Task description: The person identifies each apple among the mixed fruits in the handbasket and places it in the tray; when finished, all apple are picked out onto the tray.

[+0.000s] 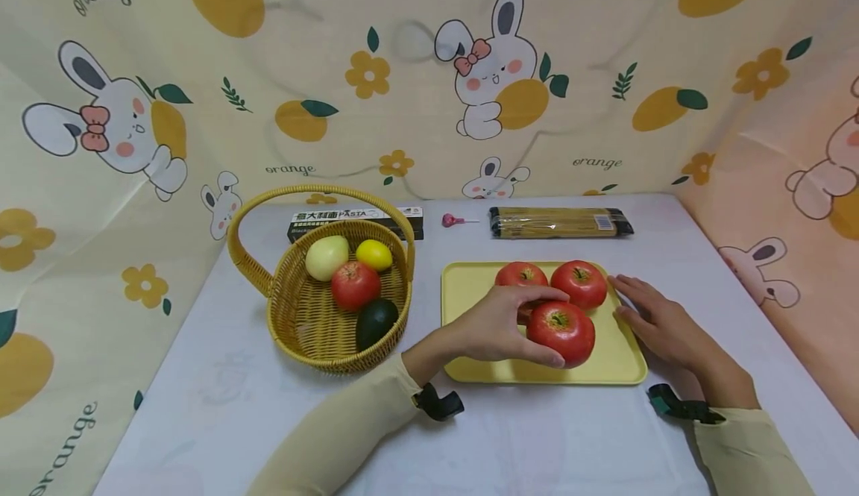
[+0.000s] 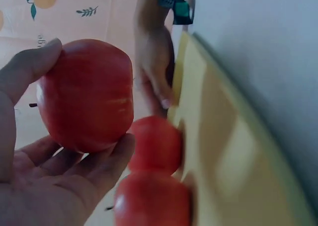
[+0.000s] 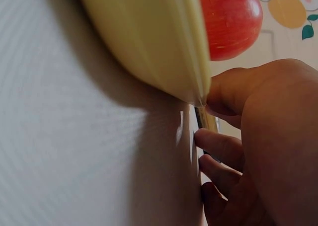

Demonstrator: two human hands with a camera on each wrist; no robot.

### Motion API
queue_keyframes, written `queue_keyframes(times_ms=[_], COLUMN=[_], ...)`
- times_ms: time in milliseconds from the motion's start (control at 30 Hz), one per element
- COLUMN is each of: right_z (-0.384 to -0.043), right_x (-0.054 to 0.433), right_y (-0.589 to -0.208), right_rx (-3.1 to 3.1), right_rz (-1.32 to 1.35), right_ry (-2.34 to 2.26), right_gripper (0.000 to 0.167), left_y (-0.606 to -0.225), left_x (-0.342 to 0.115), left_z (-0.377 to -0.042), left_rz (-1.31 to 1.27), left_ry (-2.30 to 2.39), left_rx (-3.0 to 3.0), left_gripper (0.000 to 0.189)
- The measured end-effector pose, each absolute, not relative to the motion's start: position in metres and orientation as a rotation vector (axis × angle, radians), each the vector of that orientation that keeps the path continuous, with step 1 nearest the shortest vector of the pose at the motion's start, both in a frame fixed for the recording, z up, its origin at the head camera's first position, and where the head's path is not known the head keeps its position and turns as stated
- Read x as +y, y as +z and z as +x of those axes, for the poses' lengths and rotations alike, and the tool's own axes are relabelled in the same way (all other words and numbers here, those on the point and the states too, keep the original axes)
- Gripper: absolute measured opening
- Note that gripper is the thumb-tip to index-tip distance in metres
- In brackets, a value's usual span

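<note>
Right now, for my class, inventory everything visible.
Table: 1, white, central
Backdrop: 1, cream, around table
Tray: 1, yellow, on table
Apples: 3, red, two on tray, one lifted
Basket: 1, golden, left of tray
Round produce: 1, pale green, in basket
Lemon: 1, yellow, in basket
Round fruit: 1, red, in basket
Avocado: 1, dark green, in basket
Pasta box: 1, black and white, behind basket
Lollipop: 1, pink, beside box
Wrapped pack: 1, golden, behind tray
Wristbands: 2, black, on wrists
Left hand: 1, beige sleeve, holding apple
Right hand: 1, beige sleeve, by tray's edge
</note>
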State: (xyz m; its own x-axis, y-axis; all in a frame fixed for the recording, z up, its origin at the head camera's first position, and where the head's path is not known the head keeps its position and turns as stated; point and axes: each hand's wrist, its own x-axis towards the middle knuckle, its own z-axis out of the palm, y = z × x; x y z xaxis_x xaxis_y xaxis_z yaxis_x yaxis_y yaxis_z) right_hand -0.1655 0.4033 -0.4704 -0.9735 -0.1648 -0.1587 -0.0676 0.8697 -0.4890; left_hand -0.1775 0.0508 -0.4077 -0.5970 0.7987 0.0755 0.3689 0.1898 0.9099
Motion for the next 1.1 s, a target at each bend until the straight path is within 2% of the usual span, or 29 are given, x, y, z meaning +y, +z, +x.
queue_keyframes(times_ms=[467, 1100], right_z=[-0.167, -0.168], right_x=[0.406, 0.406], right_y=[-0.471, -0.472], right_rx=[2.866, 2.855], right_rz=[-0.211, -0.213], right_ry=[-0.727, -0.730], right_gripper=[0.073, 0.074], left_y=[-0.431, -0.440], left_x=[0.101, 0.118], left_z=[-0.180, -0.171], left_rz=[0.994, 0.946], left_ry=[1.219, 1.054], left_rx=[2.260, 2.362], left_gripper=[0.081, 0.083])
